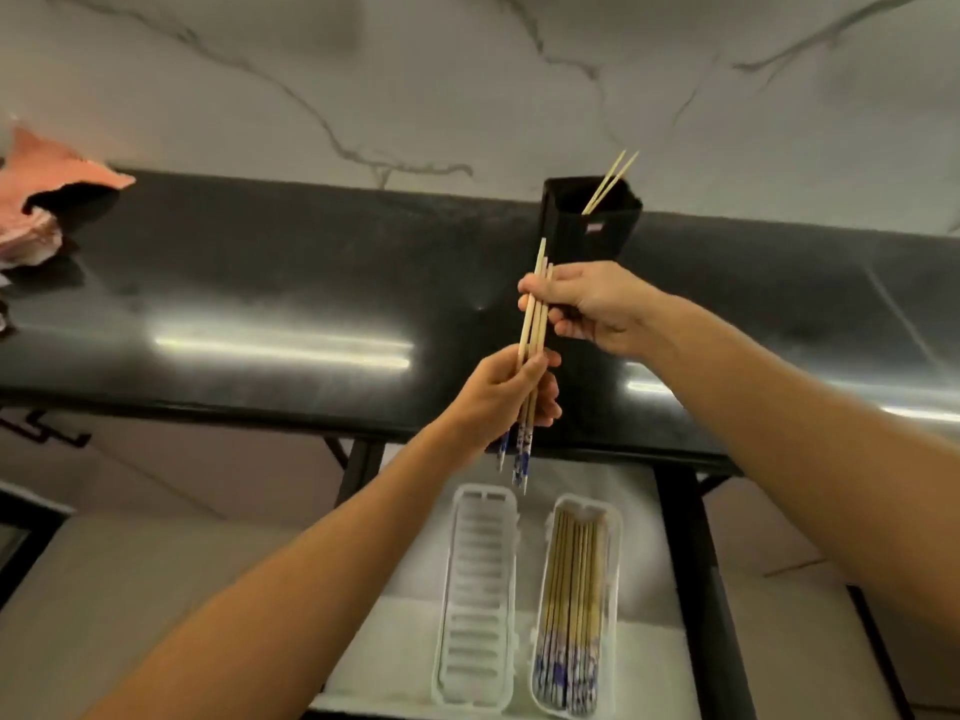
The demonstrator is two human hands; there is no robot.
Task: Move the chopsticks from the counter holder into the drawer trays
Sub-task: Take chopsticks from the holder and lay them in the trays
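Note:
A small bundle of bamboo chopsticks (535, 324) with blue-and-white patterned ends hangs over the counter's front edge. My left hand (506, 397) grips its lower part and my right hand (587, 309) pinches its upper part. Behind them a black holder (566, 220) stands on the counter with two chopsticks (610, 181) leaning in it. Below, in the open drawer (631, 563), lie two white trays: the left tray (478, 595) is bare, the right tray (613, 563) holds several chopsticks (571, 610) laid lengthwise.
The glossy black counter (260, 304) runs across the view under a marble wall (415, 85). A pink cloth (47, 194) lies at the counter's far left. Black frame rails (696, 563) border the drawer.

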